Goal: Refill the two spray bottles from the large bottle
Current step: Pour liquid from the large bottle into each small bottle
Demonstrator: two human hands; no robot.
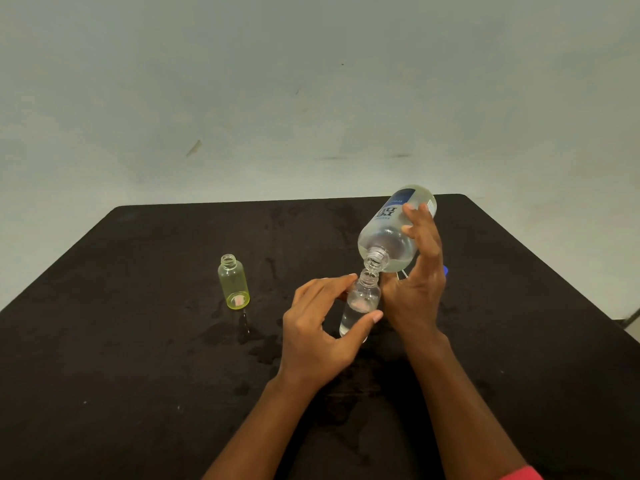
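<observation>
Yellow spray bottle [233, 287] stands uncapped on the worktop [138, 341], left, apparently not yet filled. Left hand [311, 327] pinches the clear spray bottle [360, 303], partly full; right hand [415, 289] grips the large bottle [391, 230], tipped mouth-down over its neck. First refill looks underway; the second remains.

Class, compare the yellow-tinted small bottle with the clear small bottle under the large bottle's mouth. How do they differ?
The yellow-tinted bottle stands alone, untouched; the clear bottle is pinched by the left hand. The yellow-tinted bottle looks empty; the clear bottle holds some liquid, its neck under the tilted large bottle. Both are small and uncapped.
</observation>
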